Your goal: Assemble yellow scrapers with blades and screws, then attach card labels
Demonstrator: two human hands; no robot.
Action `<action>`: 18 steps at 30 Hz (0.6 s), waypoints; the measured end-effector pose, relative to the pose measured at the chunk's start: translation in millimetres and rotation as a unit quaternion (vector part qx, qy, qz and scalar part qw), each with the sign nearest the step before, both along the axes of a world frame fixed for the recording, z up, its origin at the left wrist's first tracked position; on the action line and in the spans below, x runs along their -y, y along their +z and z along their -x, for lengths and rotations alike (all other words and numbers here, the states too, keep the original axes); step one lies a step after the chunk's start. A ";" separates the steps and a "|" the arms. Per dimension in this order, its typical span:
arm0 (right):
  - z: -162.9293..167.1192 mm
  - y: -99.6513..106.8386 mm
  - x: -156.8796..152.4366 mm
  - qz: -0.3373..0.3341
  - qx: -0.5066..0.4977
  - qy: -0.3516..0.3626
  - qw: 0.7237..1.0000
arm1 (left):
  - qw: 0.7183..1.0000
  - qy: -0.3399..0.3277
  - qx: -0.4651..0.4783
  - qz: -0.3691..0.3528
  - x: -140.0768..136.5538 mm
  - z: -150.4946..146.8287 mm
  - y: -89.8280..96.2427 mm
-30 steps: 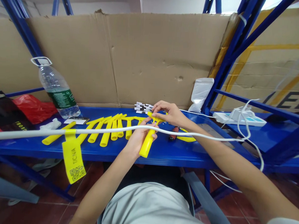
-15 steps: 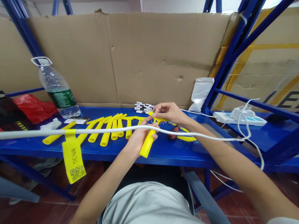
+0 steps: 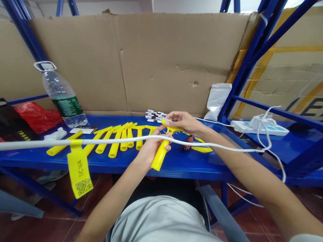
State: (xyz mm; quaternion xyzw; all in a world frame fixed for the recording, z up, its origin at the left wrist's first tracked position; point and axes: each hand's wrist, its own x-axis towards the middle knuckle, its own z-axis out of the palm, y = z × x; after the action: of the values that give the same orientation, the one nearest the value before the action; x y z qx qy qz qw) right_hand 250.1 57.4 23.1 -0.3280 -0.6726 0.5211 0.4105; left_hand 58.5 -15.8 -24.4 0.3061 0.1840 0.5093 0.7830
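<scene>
My left hand (image 3: 150, 147) is closed around the handle of a yellow T-shaped plastic tool (image 3: 159, 158), which slants with its round handle end toward me. At the tool's crosspiece, my right hand (image 3: 184, 121) is closed, thumb and fingers pinched together. A thin pale strip (image 3: 165, 119) shows along the crosspiece by these fingertips; its kind is too small to make out. To the left, several similar yellow T-shaped tools (image 3: 114, 146) lie in a row on the blue table (image 3: 130, 164). Just beyond my hands is a stack of small white-and-black pieces (image 3: 153, 115).
A white cable (image 3: 226, 147) with a yellow tag (image 3: 79, 171) crosses in front of the view. Right of my hands lies a red-and-black screwdriver-like handle (image 3: 187, 143). A water bottle (image 3: 63, 98) stands left; a power strip (image 3: 272, 129) lies right. Cardboard (image 3: 179, 58) backs the table.
My right fingers have shifted slightly at the crosspiece, and a pale strip now shows there. My left hand keeps its hold on the yellow tool in nearly the same place.
</scene>
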 end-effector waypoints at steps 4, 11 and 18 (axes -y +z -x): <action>0.0 0.9 1.6 -0.022 0.004 -0.011 1.000 | 1.000 0.002 0.002 0.002 1.0 0.3 1.0; -0.2 2.3 3.7 -0.020 -0.003 -0.014 1.000 | 0.999 -0.002 0.020 0.032 0.7 -0.1 4.8; -2.9 3.8 3.9 -0.018 -0.001 -0.034 0.999 | 0.998 -0.016 0.028 0.052 -0.2 -0.2 6.2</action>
State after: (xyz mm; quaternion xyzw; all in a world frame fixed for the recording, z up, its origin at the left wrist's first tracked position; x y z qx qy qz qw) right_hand 253.0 53.5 26.9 -0.3426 -0.6703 0.4948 0.4343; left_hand 58.7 -15.6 -18.2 0.2538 0.1829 0.4947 0.8108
